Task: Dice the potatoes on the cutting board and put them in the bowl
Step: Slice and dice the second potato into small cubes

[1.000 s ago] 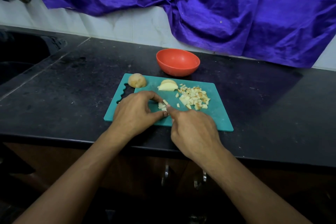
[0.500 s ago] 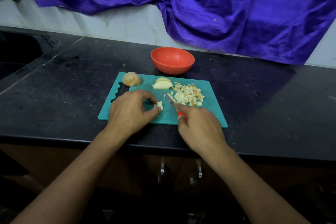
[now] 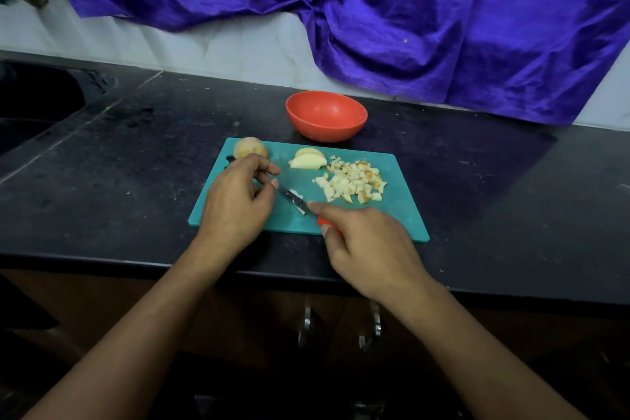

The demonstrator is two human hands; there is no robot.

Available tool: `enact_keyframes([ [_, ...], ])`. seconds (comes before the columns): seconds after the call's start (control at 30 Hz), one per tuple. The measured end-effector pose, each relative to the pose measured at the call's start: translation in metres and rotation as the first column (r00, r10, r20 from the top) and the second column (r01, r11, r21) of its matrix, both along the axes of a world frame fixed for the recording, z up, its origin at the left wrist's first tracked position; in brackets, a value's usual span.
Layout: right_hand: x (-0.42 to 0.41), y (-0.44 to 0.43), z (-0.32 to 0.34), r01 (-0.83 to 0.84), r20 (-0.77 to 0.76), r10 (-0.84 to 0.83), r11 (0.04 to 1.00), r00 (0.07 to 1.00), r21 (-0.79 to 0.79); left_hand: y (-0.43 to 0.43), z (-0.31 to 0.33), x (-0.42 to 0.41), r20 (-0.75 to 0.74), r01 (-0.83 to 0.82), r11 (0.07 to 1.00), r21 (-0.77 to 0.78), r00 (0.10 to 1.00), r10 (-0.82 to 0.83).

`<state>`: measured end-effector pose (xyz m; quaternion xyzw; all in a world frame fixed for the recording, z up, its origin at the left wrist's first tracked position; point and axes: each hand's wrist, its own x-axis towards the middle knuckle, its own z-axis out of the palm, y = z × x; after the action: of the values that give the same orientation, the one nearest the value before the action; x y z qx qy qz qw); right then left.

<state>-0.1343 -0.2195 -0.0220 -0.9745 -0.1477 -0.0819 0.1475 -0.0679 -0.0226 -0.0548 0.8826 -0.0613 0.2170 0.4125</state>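
Over at the left edge of the frame the dark sink basin (image 3: 30, 112) sits sunk into the black countertop (image 3: 136, 160). Moving right, the teal cutting board (image 3: 402, 215) lies at the centre, near the counter's front edge. On its upper left corner rests an unpeeled potato piece (image 3: 250, 148), just above your left hand (image 3: 235, 201). That hand rests over the board's left part with its fingers loosely curled and relaxed, the thumb tip right at the tip of the knife (image 3: 295, 201). The blade lies slanted across the board, pointing to the upper left. Above it, near the board's top edge, two potato wedges (image 3: 308, 160) lie stacked against each other. Just beyond the board's top edge stands the red bowl (image 3: 326, 116), and I see no potato in it. Right of the wedges, the diced potato pile (image 3: 351, 181) is heaped on the board's right half. Your right hand (image 3: 368, 249) grips the knife's red handle at the board's lower edge, with the index finger stretched along the blade's spine. Across the top of the frame, purple cloth (image 3: 409, 10) hangs over the white wall.
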Motion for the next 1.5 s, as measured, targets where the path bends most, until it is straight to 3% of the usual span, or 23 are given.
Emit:
enact_keyframes([
  [0.17, 0.008, -0.008, -0.003, 0.054, 0.041, -0.052, 0.997, 0.998, -0.059, -0.001, 0.0, -0.001, 0.002, 0.001, 1.0, 0.004, 1.0, -0.001],
  [0.4, 0.021, -0.029, -0.001, 0.27, -0.045, -0.267, 0.96, 0.963, 0.079, -0.002, 0.001, -0.001, 0.001, 0.024, 0.999, 0.038, 1.0, -0.024],
  [0.5, 0.018, -0.03, 0.001, 0.255, -0.03, -0.253, 0.963, 0.967, 0.089, -0.002, 0.001, -0.001, -0.005, 0.024, 0.999, 0.048, 1.0, -0.023],
  [0.63, 0.011, -0.025, -0.002, 0.163, 0.006, -0.162, 0.986, 0.987, -0.031, -0.002, 0.0, -0.001, -0.006, 0.025, 0.998, 0.065, 1.0, -0.025],
  [0.87, 0.034, -0.046, 0.0, 0.271, 0.004, -0.271, 0.962, 0.963, -0.038, -0.001, -0.001, 0.0, -0.007, 0.036, 0.997, 0.067, 0.999, -0.036],
  [1.07, 0.051, -0.053, -0.002, 0.326, -0.109, -0.316, 0.941, 0.943, 0.094, -0.001, -0.002, 0.0, -0.002, 0.035, 0.996, 0.08, 0.999, -0.035],
  [1.23, 0.054, -0.062, 0.0, 0.361, -0.23, -0.285, 0.819, 0.931, 0.446, -0.001, -0.001, -0.001, -0.01, 0.037, 0.995, 0.09, 0.999, -0.036],
  [1.3, 0.045, -0.058, 0.002, 0.325, -0.123, -0.301, 0.865, 0.946, 0.381, -0.001, -0.002, 0.0, -0.009, 0.035, 0.995, 0.093, 0.999, -0.034],
  [1.4, 0.027, -0.049, 0.0, 0.21, 0.091, -0.226, 0.964, 0.97, 0.161, -0.001, -0.003, 0.0, -0.011, 0.04, 0.995, 0.091, 0.999, -0.04],
  [1.5, 0.021, -0.043, -0.007, 0.14, 0.093, -0.132, 0.987, 0.987, -0.077, -0.001, -0.002, 0.0, -0.019, 0.041, 0.995, 0.096, 0.999, -0.039],
])
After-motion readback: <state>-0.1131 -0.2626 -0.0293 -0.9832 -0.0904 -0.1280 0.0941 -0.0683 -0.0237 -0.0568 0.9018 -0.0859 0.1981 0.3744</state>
